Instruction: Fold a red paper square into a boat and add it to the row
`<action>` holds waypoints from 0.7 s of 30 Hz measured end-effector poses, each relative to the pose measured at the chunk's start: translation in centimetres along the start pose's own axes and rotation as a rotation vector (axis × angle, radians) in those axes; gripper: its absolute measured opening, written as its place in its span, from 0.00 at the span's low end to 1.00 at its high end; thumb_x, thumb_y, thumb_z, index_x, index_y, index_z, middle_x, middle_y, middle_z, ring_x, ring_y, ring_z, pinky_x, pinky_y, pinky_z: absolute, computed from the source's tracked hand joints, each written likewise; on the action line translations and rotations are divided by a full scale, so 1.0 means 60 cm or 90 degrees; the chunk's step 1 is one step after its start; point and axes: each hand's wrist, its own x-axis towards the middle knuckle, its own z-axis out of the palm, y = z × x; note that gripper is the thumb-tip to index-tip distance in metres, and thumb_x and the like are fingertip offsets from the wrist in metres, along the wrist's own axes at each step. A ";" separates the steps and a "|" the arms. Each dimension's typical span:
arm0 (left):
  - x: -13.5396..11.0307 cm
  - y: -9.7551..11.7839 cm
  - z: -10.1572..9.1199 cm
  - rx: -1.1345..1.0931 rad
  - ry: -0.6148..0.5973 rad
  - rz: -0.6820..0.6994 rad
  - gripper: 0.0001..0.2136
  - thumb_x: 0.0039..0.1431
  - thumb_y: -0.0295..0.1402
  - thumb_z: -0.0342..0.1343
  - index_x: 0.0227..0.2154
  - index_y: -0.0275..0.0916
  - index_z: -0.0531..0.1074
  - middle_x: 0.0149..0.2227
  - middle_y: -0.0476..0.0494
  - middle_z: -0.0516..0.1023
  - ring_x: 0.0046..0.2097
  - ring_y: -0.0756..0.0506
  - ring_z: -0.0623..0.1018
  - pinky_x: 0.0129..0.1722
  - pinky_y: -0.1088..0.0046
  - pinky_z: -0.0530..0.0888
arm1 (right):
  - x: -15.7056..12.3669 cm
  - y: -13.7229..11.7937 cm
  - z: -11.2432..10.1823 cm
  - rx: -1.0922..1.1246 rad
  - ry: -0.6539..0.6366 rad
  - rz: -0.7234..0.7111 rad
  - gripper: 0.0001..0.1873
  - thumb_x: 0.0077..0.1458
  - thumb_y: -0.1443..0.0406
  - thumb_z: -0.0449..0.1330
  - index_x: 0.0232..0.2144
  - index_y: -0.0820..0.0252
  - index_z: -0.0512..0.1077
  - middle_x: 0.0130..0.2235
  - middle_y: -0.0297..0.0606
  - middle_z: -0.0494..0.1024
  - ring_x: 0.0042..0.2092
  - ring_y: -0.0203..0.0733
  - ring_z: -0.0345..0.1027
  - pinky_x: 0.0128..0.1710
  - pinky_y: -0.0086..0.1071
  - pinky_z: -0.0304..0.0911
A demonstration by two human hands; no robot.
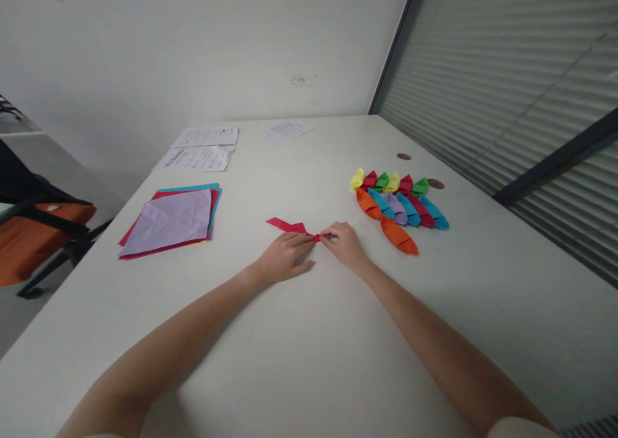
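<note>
A narrow strip of folded red paper [288, 225] lies on the white table, partly covered by my hands. My left hand [286, 256] rests over its near side, fingers stretched out and pressing on the paper, thumb spread away on the tabletop. At the strip's right end, my right hand [345, 241] has its thumb and fingertips pinched on a small red tip [317, 238]. The exact fold under the fingers is hidden.
A stack of square coloured paper sheets, lilac on top [168, 222], lies to the left. Rows of folded paper pieces [396, 209] sit at the right, with an orange one [398, 235] in front. Printed sheets [197, 158] lie farther back. An orange chair [43, 232] stands beyond the left edge.
</note>
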 end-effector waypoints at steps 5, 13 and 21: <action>0.001 0.000 0.001 0.001 0.000 0.000 0.21 0.62 0.42 0.53 0.55 0.36 0.70 0.55 0.36 0.73 0.55 0.38 0.73 0.56 0.56 0.70 | -0.006 -0.007 -0.007 -0.070 -0.010 -0.076 0.08 0.58 0.67 0.59 0.33 0.57 0.79 0.35 0.40 0.77 0.41 0.45 0.65 0.45 0.39 0.59; -0.001 0.000 0.004 0.007 0.019 0.008 0.21 0.62 0.42 0.54 0.54 0.35 0.71 0.55 0.35 0.74 0.55 0.38 0.74 0.57 0.56 0.71 | -0.012 -0.003 -0.007 -0.155 -0.002 -0.179 0.08 0.60 0.66 0.59 0.32 0.57 0.79 0.34 0.40 0.76 0.40 0.44 0.63 0.42 0.38 0.58; -0.001 0.000 0.004 0.015 0.025 0.020 0.20 0.62 0.41 0.53 0.53 0.34 0.72 0.55 0.35 0.75 0.55 0.38 0.75 0.56 0.57 0.72 | -0.013 0.002 0.001 -0.154 0.028 -0.226 0.08 0.60 0.67 0.60 0.32 0.58 0.79 0.32 0.39 0.75 0.39 0.45 0.62 0.41 0.38 0.58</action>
